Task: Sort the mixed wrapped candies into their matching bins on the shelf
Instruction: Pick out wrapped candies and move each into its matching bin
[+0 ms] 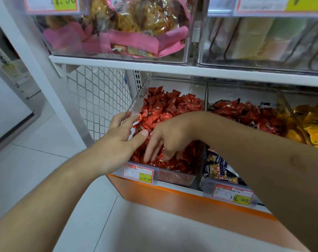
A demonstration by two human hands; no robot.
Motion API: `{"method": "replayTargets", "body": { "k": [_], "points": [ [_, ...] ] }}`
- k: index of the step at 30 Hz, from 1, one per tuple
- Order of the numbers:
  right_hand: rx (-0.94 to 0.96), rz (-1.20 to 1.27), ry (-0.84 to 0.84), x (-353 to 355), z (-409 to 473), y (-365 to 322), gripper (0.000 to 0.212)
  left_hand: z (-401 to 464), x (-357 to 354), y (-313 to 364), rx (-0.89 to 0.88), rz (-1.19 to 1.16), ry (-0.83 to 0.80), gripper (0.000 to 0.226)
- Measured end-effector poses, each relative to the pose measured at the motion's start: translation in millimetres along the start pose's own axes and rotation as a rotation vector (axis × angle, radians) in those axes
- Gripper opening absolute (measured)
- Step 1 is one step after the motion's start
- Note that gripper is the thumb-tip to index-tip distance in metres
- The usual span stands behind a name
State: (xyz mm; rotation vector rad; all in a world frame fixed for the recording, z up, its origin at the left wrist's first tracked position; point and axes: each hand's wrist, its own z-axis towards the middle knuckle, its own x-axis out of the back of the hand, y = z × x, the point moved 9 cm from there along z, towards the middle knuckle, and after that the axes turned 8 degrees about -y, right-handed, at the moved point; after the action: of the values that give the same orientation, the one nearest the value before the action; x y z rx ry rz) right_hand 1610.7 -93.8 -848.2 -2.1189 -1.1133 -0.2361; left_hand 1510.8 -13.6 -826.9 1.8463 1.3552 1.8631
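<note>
Head view. The right hand (165,137) reaches down into the clear bin (174,177) of red wrapped candies (165,108); its fingers are spread and nearly straight, their tips sunk among the wrappers, so whether any candy is pinched cannot be told. The left hand (121,135) holds the raised transparent lid (136,99) of that bin, fingers behind the lid's lower edge and thumb in front. The lid is see-through and its outline is hard to follow.

The right forearm crosses in front of the neighbouring bin (245,110), hiding its middle; red wrappers show behind the arm and dark blue wrapped candies (216,166) below it. Yellow wrapped candies (310,124) at the far right are cut off by the frame edge.

Price tags (138,173) (232,194) clip to the bin fronts; only the prices read clearly. On the upper shelf (118,61), the pink-wrapped snack packs (118,37) and the pale rolls (263,39) are blurred and cut off at the top. A wire mesh panel (98,99) stands left of the open bin.
</note>
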Motion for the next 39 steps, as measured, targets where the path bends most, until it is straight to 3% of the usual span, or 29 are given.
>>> {"method": "replayTargets", "body": {
  "k": [3, 6, 9, 17, 21, 27, 39],
  "points": [
    [-0.087, -0.072, -0.017, -2.7, 7.4, 10.8, 0.072, -0.6, -0.4, -0.3, 0.004, -0.006, 0.004, 0.069],
    [-0.164, -0.205, 0.084, 14.3, 0.0, 16.3, 0.081, -0.7, -0.2, 0.4, -0.001, -0.003, 0.009, 0.068],
    [-0.164, -0.163, 0.073, 14.1, -1.4, 19.0, 0.086, -1.1, 0.0, 0.9, 0.001, -0.009, 0.004, 0.069],
    [-0.031, -0.018, 0.096, 21.7, -12.7, 4.8, 0.073, -1.0, -0.1, 1.1, 0.002, 0.019, 0.003, 0.069],
    [-0.036, 0.021, -0.045, -2.9, 3.0, 4.2, 0.064, -1.4, 0.1, 1.2, 0.005, 0.02, 0.014, 0.069],
    [-0.127, -0.105, -0.067, -0.3, 15.5, 19.1, 0.078, -3.0, 0.0, 2.5, -0.001, 0.004, 0.012, 0.065],
    [-0.044, -0.042, 0.017, 16.3, -6.1, 9.3, 0.087, -3.6, -0.1, 2.1, 0.006, 0.003, 0.002, 0.071]
  ]
}}
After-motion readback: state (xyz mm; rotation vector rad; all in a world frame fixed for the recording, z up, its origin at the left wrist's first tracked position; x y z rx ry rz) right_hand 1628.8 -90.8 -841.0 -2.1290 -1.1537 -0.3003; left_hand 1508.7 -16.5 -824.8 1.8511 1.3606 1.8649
